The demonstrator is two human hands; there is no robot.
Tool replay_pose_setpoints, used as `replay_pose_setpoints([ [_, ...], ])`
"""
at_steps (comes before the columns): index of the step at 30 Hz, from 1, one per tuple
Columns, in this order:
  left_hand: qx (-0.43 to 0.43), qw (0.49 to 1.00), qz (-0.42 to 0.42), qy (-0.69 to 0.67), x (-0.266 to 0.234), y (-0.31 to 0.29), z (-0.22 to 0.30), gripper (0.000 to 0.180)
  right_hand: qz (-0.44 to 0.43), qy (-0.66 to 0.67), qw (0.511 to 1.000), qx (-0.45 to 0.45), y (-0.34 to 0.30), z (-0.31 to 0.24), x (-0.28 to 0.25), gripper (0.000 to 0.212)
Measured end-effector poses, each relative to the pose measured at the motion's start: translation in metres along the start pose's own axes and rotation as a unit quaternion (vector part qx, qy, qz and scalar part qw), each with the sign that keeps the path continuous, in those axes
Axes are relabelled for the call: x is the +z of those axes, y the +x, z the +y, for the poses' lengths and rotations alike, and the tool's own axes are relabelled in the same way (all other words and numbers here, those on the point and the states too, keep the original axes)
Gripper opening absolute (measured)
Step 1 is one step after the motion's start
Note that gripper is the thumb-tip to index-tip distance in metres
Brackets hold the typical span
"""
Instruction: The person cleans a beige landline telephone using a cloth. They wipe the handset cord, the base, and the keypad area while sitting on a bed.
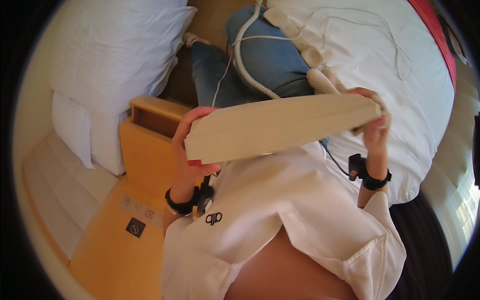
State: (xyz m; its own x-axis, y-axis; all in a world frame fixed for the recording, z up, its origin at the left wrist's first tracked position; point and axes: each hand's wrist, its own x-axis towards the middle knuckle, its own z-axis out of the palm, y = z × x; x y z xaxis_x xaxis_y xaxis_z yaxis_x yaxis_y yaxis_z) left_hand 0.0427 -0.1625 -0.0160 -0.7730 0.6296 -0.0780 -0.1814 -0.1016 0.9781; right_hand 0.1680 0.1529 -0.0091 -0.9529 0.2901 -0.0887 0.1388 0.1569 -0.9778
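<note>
I hold a cream telephone base (285,125) up in front of my chest, its long side edge toward me. My left hand (187,140) grips its left end, fingers on top and thumb beneath. Around the right end is my right hand (376,125), with a blurred greyish piece, perhaps a cloth (382,105), between palm and base. Beyond the base, the cream telephone handset (312,56) lies on the bed against my jeans. A coiled cord (240,55) runs over my leg down behind the base. Whatever is on the base's far face is hidden.
A white-sheeted bed (395,125) spreads to the right, with a thin loose cable (370,15) across it. White pillows (120,45) are at the upper left. A wooden bedside cabinet (145,150) with an open compartment stands left, beside a wooden ledge with a socket panel (145,212).
</note>
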Motion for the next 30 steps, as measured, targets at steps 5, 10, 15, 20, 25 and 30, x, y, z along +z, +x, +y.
replay_pose_setpoints([
  [5, 0.195, 0.977, -0.075, 0.041, 0.008, 0.026, 0.009, 0.07, 0.177, 0.061, 0.976, -0.109, 0.023, -0.023, -0.029, 0.071],
  [10, 0.22, 0.967, -0.058, 0.113, 0.02, 0.038, 0.023, 0.062, 0.194, -0.087, 0.966, -0.15, 0.024, -0.081, 0.013, 0.044],
  [15, 0.275, 0.937, -0.05, 0.211, 0.032, 0.043, 0.03, 0.06, -0.079, -0.207, 0.91, -0.351, 0.041, -0.109, 0.057, 0.025],
  [20, 0.204, 0.936, -0.016, 0.287, 0.039, 0.035, 0.034, 0.058, -0.112, -0.237, 0.906, -0.332, 0.042, -0.102, 0.092, 0.019],
  [25, 0.263, 0.931, 0.013, 0.254, 0.041, 0.037, 0.024, 0.059, -0.102, -0.172, 0.919, -0.34, 0.04, -0.088, 0.089, 0.014],
  [30, 0.274, 0.922, -0.023, 0.273, 0.039, 0.04, 0.019, 0.06, -0.097, -0.243, 0.918, -0.299, 0.038, -0.072, 0.077, 0.014],
])
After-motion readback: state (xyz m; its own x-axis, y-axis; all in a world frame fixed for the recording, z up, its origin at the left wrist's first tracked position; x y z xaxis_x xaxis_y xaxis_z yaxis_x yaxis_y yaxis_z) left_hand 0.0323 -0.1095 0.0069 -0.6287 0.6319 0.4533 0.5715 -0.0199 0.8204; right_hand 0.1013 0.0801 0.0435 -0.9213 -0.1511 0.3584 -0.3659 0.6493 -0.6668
